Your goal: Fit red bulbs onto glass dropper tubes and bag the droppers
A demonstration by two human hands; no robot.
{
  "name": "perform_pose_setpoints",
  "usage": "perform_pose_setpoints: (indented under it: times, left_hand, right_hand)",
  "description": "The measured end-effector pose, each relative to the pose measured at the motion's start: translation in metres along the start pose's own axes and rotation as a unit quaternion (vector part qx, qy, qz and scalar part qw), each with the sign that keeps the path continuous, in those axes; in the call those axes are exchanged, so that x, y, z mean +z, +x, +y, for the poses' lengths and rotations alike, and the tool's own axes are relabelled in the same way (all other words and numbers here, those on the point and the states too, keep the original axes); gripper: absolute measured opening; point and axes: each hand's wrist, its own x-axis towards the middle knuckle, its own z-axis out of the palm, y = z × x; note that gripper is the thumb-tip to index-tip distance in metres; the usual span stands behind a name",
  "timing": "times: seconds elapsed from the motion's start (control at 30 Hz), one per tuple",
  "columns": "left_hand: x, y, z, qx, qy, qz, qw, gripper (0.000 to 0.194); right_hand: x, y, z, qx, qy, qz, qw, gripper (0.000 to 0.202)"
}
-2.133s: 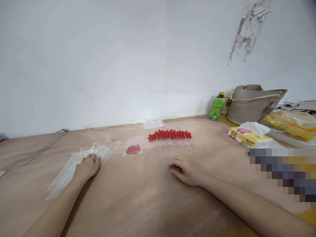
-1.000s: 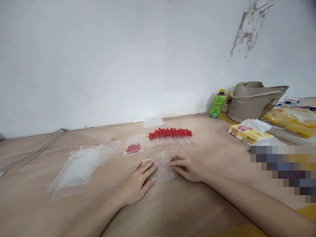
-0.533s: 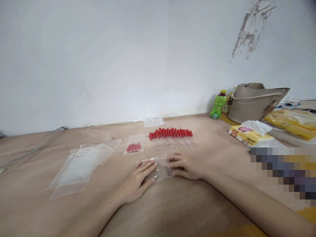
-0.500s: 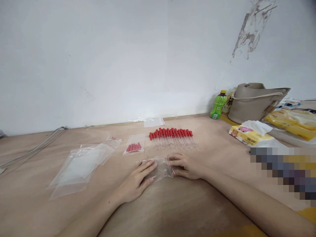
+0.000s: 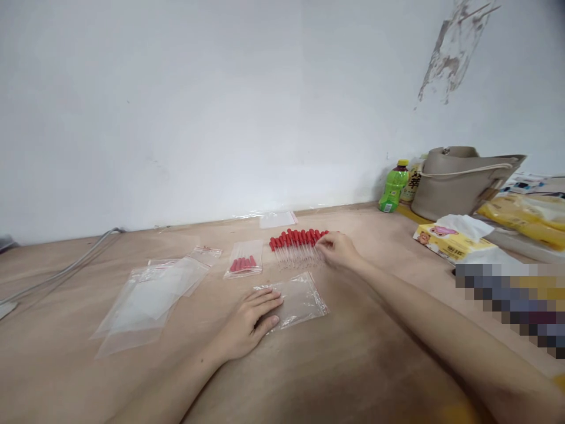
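My left hand (image 5: 252, 321) lies on the left end of a clear zip-lock bag (image 5: 302, 300), its fingers stretched out and pressing the plastic to the tabletop. The bag lies flat with its red-lined edge toward the right. Beyond it, droppers (image 5: 293, 244) with red bulbs and clear glass tubes lie side by side in a row. My right hand (image 5: 338, 250) is at the row's right end, fingers pinched at a dropper there; the hand hides the end of the row. Left of the row lies another zip-lock bag (image 5: 248, 250) with several red bulbs (image 5: 242, 263) inside.
Several clear bags (image 5: 141, 300) overlap at the left, and another bag (image 5: 278, 219) lies by the wall. A grey cable (image 5: 75, 262) runs along the far left. A green bottle (image 5: 394, 188), a beige bag (image 5: 454, 185) and a tissue box (image 5: 450, 238) stand at the right.
My right hand has let go of the bag's red-lined end and moved up and right to the droppers. The bag now lies flatter under my left hand, which stays in place.
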Motion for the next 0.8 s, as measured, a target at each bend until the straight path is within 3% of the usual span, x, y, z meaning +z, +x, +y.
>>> perform_pose_setpoints:
  times: [0.2, 0.33, 0.47, 0.6, 0.73, 0.8]
  left_hand:
    - [-0.003, -0.003, 0.002, 0.003, 0.008, -0.027, 1.000, 0.037]
    - [-0.002, -0.003, 0.000, 0.012, 0.016, -0.029, 0.999, 0.038]
    - [-0.001, -0.003, 0.000, 0.015, 0.014, -0.026, 0.999, 0.038]
    - [-0.001, -0.003, 0.000, 0.016, 0.016, -0.025, 0.999, 0.039]
    - [-0.001, -0.004, 0.001, 0.006, 0.022, -0.014, 1.000, 0.040]
    - [-0.001, -0.005, 0.001, 0.000, 0.021, -0.011, 1.000, 0.041]
  right_hand:
    - [0.016, 0.054, 0.010, 0.083, -0.045, 0.029, 0.995, 0.028]
    - [0.026, 0.067, 0.016, 0.107, -0.012, 0.018, 0.994, 0.022]
    - [0.022, 0.072, 0.014, 0.115, 0.069, 0.034, 0.990, 0.018]
    - [0.001, 0.064, 0.004, 0.089, 0.197, 0.048, 0.975, 0.025]
    - [-0.018, 0.028, 0.000, 0.061, 0.315, 0.092, 0.943, 0.035]
    - [-0.018, 0.003, 0.002, 0.078, 0.463, 0.144, 0.871, 0.037]
